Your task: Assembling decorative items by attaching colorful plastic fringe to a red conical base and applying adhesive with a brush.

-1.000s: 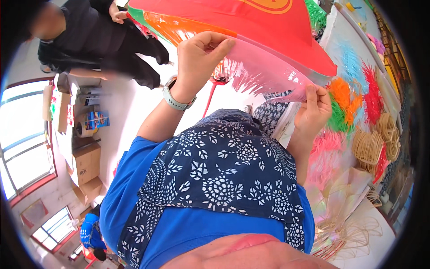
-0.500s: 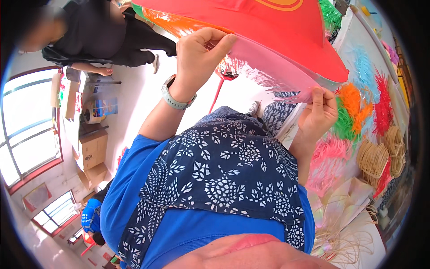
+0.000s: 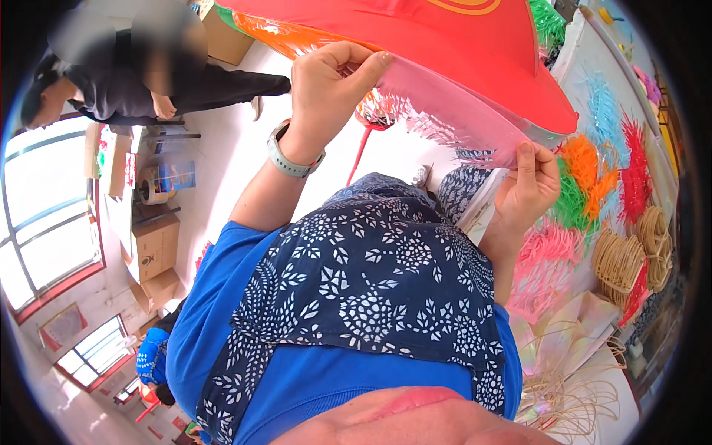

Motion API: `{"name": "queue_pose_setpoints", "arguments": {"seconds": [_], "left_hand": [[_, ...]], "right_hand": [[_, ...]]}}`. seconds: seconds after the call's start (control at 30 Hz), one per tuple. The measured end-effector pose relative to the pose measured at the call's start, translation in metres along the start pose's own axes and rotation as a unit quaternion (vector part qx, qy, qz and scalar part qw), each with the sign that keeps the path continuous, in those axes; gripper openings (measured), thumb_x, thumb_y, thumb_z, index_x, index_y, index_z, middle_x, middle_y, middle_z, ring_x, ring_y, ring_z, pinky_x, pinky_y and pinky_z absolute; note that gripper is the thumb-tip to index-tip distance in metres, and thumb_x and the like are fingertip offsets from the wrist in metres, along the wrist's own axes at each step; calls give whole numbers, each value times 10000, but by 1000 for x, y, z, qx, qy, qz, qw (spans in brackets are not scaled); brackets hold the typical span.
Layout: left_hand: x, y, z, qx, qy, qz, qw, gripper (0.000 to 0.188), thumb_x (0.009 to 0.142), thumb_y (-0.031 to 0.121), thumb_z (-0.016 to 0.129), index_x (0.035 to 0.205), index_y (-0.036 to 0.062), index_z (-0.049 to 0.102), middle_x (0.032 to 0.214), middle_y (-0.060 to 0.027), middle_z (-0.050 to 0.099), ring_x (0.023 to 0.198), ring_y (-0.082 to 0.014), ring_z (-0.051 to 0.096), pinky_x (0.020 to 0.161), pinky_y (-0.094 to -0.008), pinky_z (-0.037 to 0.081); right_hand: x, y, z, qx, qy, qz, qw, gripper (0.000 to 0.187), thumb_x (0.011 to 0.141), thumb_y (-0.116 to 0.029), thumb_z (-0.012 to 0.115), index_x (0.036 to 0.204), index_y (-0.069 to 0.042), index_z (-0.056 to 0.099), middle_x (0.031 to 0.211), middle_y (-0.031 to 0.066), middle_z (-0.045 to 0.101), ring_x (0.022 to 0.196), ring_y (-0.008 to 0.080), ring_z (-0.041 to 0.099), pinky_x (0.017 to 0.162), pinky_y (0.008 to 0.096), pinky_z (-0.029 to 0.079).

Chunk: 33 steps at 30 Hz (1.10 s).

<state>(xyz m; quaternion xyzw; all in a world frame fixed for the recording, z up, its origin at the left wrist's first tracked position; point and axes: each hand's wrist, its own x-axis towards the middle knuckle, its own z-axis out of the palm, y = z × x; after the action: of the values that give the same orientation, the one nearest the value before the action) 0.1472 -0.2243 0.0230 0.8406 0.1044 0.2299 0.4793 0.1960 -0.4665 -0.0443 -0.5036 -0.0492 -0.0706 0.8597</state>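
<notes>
A pink fringed strip (image 3: 452, 104), shiny and cut into fine tassels along its lower edge, stretches between my hands. My left hand (image 3: 330, 93), with a watch on its wrist, pinches one end between thumb and fingers. The other end is pinched by my right hand (image 3: 528, 182), lower and to the right. Along the strip's upper side runs the curved edge of a large red shape (image 3: 445, 44) with a yellow line design, cut off by the top of the view. Orange shiny film (image 3: 285, 37) borders that red edge left of my left hand.
Orange tassels (image 3: 587, 174), pink tassels (image 3: 549, 252) and bundles of tan coils (image 3: 619, 259) lie at the right. A red stick (image 3: 359, 157) stands beyond my left wrist. A person in black (image 3: 156, 74) is at upper left, another in blue (image 3: 152, 352) at lower left. Cardboard boxes (image 3: 156, 245) stand left.
My hands and the pink strip have hardly moved. The person in black at upper left has shifted position, with an arm now hanging lower.
</notes>
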Motion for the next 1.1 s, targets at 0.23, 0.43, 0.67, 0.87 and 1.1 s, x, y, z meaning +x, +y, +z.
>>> {"name": "queue_pose_setpoints", "arguments": {"seconds": [0.23, 0.43, 0.67, 0.87, 1.1], "left_hand": [[1, -3, 3, -55, 11, -3, 998, 224, 807, 179, 685, 742, -34, 660, 600, -21, 616, 542, -32, 526, 484, -176, 407], [2, -2, 6, -97, 20, -19, 995, 217, 812, 152, 682, 722, -41, 644, 594, -14, 605, 541, -27, 508, 482, -163, 386], [1, -2, 8, -117, 23, -26, 993, 188, 817, 114, 674, 742, -55, 641, 608, -10, 595, 551, -25, 496, 493, -155, 384], [1, -4, 9, -136, 20, -31, 990, 177, 823, 102, 675, 766, -62, 636, 629, -8, 589, 567, -30, 495, 514, -154, 387], [0, -1, 10, -129, 29, -35, 991, 175, 830, 97, 668, 739, -49, 633, 610, -1, 572, 547, -27, 471, 502, -154, 362]], "right_hand": [[1, -1, 2, -6, 6, 10, 1000, 58, 802, 53, 646, 835, 42, 600, 759, 49, 621, 654, 53, 545, 618, 168, 434], [5, 0, 1, -46, 16, 8, 999, 76, 790, 38, 668, 807, 26, 596, 720, 33, 610, 615, 41, 530, 569, 158, 411], [13, 9, -6, -93, 10, 21, 995, 66, 796, 47, 652, 788, 21, 592, 693, 49, 616, 553, 59, 528, 524, 180, 415], [15, 4, 4, -107, 17, 13, 994, 117, 781, -47, 708, 760, -8, 599, 620, 0, 585, 515, 24, 500, 469, 154, 380], [19, 5, 4, -125, 14, 24, 992, 127, 788, -67, 703, 746, -10, 598, 600, 4, 583, 504, 22, 494, 455, 159, 379]]}}
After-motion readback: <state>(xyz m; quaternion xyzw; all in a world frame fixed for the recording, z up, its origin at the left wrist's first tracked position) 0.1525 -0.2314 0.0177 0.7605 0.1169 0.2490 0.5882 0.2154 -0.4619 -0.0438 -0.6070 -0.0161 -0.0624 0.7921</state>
